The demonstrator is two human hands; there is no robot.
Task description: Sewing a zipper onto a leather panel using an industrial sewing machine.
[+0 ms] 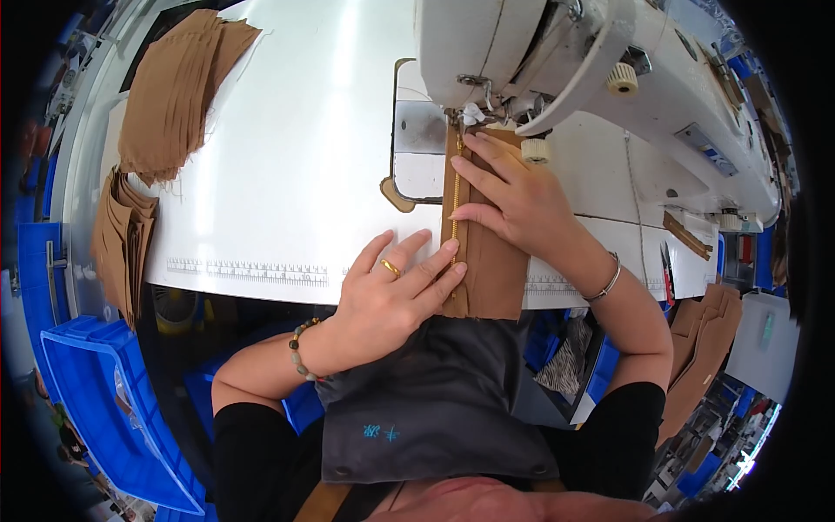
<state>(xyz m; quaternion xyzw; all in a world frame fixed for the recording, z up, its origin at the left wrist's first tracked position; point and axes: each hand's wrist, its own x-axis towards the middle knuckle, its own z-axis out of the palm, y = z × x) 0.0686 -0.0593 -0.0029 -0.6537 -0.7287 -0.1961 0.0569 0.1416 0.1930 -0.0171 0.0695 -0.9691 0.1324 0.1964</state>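
A brown fabric piece (pixel 497 261) with a gold-toothed zipper (pixel 455 193) along its left side lies under the needle area of a white sewing machine (pixel 557 70). Its near end hangs slightly over the table edge. My right hand (pixel 517 191) rests on the fabric just below the presser foot, fingers stretched toward the zipper. Lower down, my left hand (pixel 391 291), with a gold ring, reaches its spread fingertips onto the zipper's near part and the fabric's left edge. Both hands press from above rather than grasp. The needle tip itself is too small to make out.
Stacked brown fabric pieces (pixel 170 96) lie at the far left, with another folded stack (pixel 126 244) nearer. A ruler strip (pixel 248 271) runs along the white table's (pixel 287 157) front edge. Blue bins (pixel 113 409) stand lower left. Red-handled scissors (pixel 668 274) lie at right.
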